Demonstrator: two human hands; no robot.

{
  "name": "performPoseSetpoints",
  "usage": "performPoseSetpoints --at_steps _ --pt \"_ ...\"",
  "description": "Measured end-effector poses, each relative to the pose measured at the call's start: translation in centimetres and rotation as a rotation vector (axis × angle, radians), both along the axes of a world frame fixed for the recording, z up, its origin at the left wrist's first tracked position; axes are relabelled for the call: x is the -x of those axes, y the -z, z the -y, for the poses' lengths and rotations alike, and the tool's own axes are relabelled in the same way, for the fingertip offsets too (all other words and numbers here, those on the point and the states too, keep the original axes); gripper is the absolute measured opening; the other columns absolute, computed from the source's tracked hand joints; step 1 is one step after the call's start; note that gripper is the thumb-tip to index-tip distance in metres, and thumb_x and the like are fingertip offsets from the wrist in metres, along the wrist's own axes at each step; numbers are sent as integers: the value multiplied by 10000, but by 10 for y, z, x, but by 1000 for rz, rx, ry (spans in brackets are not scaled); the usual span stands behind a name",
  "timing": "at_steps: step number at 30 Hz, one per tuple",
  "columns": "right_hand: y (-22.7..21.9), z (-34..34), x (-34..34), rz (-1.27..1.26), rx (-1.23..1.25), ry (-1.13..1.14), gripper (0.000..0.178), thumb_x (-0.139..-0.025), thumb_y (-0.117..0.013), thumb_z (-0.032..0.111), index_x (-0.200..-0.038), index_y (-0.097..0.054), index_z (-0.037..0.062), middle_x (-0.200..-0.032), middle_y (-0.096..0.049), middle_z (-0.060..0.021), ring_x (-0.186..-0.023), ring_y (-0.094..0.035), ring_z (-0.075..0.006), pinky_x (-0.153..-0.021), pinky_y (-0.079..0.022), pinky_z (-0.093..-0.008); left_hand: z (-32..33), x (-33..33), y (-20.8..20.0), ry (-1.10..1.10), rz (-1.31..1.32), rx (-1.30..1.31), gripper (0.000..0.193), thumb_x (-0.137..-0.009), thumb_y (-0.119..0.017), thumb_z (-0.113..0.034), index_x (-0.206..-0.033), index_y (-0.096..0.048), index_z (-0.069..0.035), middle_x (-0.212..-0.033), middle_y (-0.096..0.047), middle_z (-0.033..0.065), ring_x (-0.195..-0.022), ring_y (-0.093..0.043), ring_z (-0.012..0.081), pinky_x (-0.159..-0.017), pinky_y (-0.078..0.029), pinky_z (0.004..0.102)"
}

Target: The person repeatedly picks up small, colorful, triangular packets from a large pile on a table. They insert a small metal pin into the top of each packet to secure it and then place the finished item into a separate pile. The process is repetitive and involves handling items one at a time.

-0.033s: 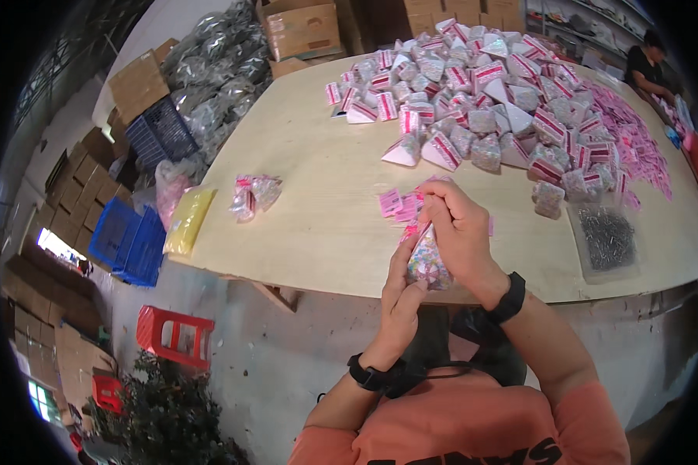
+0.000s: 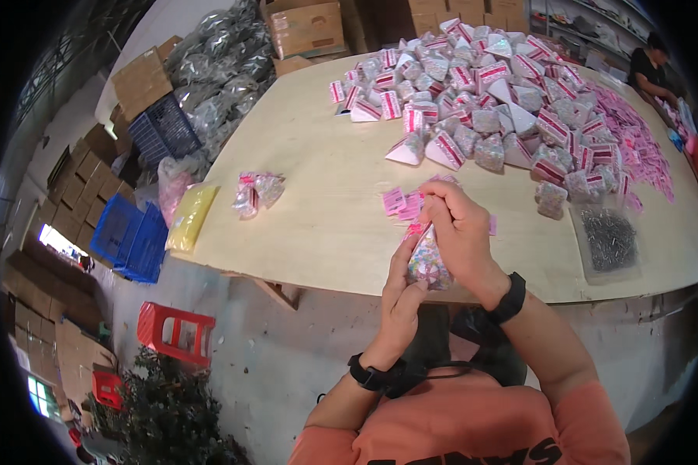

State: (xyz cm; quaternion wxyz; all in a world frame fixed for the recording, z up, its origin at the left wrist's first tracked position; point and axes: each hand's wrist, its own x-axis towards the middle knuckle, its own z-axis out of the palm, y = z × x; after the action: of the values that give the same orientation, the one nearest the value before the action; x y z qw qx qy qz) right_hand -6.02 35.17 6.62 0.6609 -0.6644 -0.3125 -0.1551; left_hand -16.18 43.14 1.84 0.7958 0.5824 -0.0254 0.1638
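Note:
Close to the table's front edge I hold a small clear bag, filled with multicoloured bits and tapering to a narrow top. My left hand grips its left side and bottom, thumb across the front. The fingers of my right hand are pinched at the bag's upper end, hiding what lies between them. Pink printed cards lie on the table just beyond my hands, partly covered by them. A pair of filled clear bags with pink tops rests farther left on the table.
Filled bags with pink-and-white labels are heaped at the far side, beside a spread of pink cards. A clear tray of small dark metal pieces stands at right. A yellow packet lies at the left edge. Another person sits far right.
The view has shifted slightly, so the table and its things appear a little farther right. Both hands keep the same hold on the bag.

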Motion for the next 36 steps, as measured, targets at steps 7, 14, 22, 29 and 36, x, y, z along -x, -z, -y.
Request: performPoseSetpoints --at_steps 7,14,22,29,36 --pt "-4 -17 8 -40 44 -94 124 -868 -509 62 -963 -568 9 -662 -586 -82 -554 -563 -146 -525 -435 -271 -3 14 -2 -54 11 88 758 -654 -366 -1 -1389 -188 45 -1329 -379 146 -1223 -400 223 -1018 -318 341" --pt "0 -20 -1 -54 81 -77 127 -871 -509 79 -965 -570 18 -657 -583 -75 -564 -561 -141 -531 -438 -272 -8 8 2 -37 -1 139 692 -752 -407 -49 -1400 -178 33 -1317 -397 124 -1185 -426 197 -995 -333 325" --pt "3 -23 -4 -74 103 -55 136 -874 -491 40 -965 -582 -2 -665 -588 -40 -600 -540 -72 -552 -434 -229 -14 1 18 -63 -11 24 654 -917 -496 -216 -1417 -140 10 -1248 -444 75 -1012 -470 103 -844 -389 225" --pt "-5 -12 -5 -204 154 -72 139 -876 -492 46 -968 -585 0 -678 -593 -35 -607 -531 -63 -553 -426 -224 -13 -6 26 -35 72 -33 702 -907 -541 -295 -1415 -161 6 -1288 -439 86 -1095 -462 118 -897 -379 241" --pt "8 -1 -20 -210 109 -124 160 -886 -485 90 -983 -573 -2 -707 -611 -63 -642 -571 -106 -593 -445 -250 -7 -14 23 49 42 172 710 -853 -604 -352 -1369 -288 20 -1343 -406 104 -1224 -397 179 -1013 -308 311"
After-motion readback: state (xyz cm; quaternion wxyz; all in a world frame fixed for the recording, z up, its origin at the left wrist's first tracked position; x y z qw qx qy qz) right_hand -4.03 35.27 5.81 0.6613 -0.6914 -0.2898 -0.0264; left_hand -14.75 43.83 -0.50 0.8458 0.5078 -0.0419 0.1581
